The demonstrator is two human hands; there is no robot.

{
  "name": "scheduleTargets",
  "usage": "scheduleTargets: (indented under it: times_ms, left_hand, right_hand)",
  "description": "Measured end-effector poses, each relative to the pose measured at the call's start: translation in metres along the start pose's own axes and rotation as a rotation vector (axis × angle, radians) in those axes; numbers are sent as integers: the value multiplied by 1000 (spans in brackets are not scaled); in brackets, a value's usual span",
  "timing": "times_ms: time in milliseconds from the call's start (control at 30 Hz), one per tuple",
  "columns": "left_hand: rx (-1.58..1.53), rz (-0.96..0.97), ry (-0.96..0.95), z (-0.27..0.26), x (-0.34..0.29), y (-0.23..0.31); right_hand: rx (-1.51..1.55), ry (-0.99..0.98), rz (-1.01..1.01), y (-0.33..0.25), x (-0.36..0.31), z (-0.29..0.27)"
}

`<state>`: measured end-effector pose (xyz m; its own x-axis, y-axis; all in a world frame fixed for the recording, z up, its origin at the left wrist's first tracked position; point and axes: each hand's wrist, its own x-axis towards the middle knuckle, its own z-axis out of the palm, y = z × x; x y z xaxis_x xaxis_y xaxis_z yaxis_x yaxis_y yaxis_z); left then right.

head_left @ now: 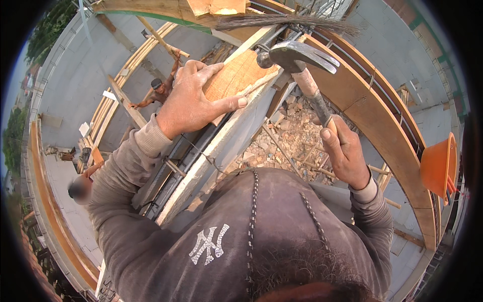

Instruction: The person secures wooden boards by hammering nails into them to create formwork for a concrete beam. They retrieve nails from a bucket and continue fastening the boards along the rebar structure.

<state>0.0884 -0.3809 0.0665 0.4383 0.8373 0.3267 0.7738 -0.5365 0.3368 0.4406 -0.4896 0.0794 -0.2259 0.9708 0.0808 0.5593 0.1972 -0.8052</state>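
My left hand [188, 103] grips a short, rough-edged wooden board [239, 75], its thumb stretched along the near side and its fingers over the far part. The board lies against the top of a long formwork beam [221, 138] that slants from lower left to upper right. In my right hand [347, 156], closed round the handle, is a claw hammer [308, 83] with a dark metal head and a worn, pale-wrapped grip. The hammer's striking face sits close to the board's right end; whether they touch I cannot tell.
Steel bars [168, 171] run inside the formwork. A bundle of thin wires or twigs [282, 21] lies across its far end. Broken rubble [282, 133] covers the ground below. An orange bucket [436, 166] hangs at right. Two other people, one a person in a cap [160, 89], are at left below.
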Motion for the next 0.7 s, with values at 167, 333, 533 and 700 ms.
scheduleTargets:
  times_ms: [167,333,533,700]
  left_hand:
    - [-22,-143,-45,-4,-16,32]
    - [25,-103,79,7,-14,25]
    - [40,-142,45,9,-14,24]
    - [30,-140,55,10,-17,22]
  right_hand:
    - [-74,1,67,-26,13,-7]
    - [-168,-10,-70,-46,17,2]
    - [-300,-129,-14,-43,23,2]
    - [-204,-149,126,-66,29,-12]
